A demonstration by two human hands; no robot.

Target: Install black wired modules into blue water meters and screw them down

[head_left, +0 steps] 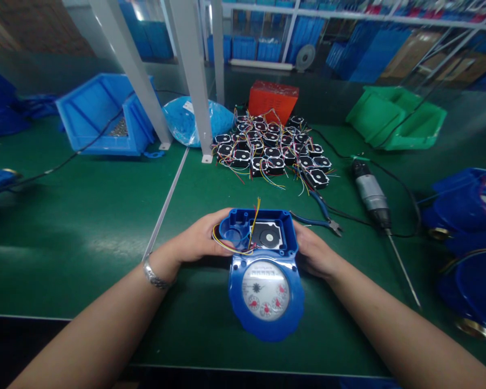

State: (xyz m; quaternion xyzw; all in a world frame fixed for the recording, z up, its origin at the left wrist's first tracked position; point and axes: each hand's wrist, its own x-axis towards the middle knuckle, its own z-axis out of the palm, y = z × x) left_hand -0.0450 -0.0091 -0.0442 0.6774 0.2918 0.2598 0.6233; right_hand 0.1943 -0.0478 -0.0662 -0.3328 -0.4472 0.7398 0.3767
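A blue water meter (267, 324) is held between my two hands near the front of the green bench, its round white dial with red pointers facing up. The box-shaped compartment at its far end is uncovered. Inside it sits a black module (267, 235) with a white edge, and yellow, red and white wires (254, 227) rise from beside it. My left hand (204, 236) wraps the compartment's left side, the thumb by the loose wires. Around the right side closes my right hand (314, 251), its fingers partly hidden behind the casing.
Several black modules with wires (267, 146) lie at the back, before a red box (273, 101). Cutters (322, 210) and a power screwdriver (370, 192) lie to the right, near more blue meters (473, 259). Blue (105, 113) and green bins (397, 119) flank metal posts (192, 81).
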